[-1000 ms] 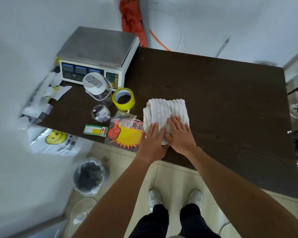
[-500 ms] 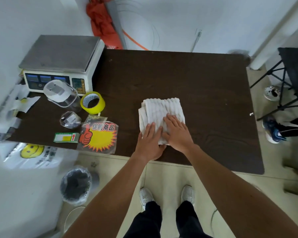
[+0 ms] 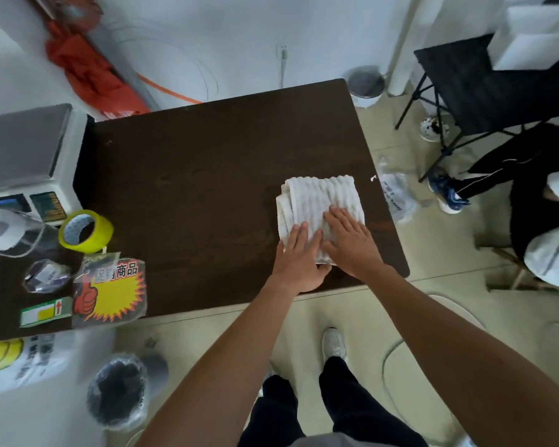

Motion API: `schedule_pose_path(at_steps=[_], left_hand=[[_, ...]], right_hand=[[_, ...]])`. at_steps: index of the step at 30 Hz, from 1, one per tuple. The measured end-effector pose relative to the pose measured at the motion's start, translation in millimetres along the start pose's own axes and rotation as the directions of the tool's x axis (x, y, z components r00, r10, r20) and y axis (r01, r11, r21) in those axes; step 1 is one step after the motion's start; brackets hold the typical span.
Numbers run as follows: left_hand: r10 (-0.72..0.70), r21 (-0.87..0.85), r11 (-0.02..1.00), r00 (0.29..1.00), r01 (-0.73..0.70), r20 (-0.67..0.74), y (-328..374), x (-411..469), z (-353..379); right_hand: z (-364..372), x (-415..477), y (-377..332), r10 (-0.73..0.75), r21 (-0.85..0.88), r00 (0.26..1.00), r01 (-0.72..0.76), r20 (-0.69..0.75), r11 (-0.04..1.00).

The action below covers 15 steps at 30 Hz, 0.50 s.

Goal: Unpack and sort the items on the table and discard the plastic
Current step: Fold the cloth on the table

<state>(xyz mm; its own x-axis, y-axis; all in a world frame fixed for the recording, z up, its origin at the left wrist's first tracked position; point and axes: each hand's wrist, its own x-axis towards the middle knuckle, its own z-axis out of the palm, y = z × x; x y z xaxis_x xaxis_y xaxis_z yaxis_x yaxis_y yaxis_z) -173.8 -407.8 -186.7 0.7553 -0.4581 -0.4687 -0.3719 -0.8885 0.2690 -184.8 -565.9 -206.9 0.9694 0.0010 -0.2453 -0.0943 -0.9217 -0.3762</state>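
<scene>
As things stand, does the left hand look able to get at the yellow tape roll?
Probably yes. The left hand lies flat on the towel, holding nothing, and only bare table lies between it and the tape, though it would be a long sideways reach.

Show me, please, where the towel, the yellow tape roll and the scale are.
towel (image 3: pixel 320 195), head view, ribbed top face
yellow tape roll (image 3: pixel 104 235), head view, outer yellow wall
scale (image 3: pixel 20 143), head view, grey weighing plate
</scene>
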Motion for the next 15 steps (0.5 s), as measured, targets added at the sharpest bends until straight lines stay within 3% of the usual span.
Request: schedule_pose_path(at_steps=[8,15], left_hand=[[0.098,0.006,0.995,0.995,-0.098,0.030,71,17,9],[0.114,0.129,0.986,0.991,-0.104,-0.070,87,12,27]], right_hand=[[-10,-38,64,0.108,0.033,0.985,-0.105,-0.135,0.994],[-7,-49,76,0.087,0.000,0.981,-0.088,-0.176,0.996]])
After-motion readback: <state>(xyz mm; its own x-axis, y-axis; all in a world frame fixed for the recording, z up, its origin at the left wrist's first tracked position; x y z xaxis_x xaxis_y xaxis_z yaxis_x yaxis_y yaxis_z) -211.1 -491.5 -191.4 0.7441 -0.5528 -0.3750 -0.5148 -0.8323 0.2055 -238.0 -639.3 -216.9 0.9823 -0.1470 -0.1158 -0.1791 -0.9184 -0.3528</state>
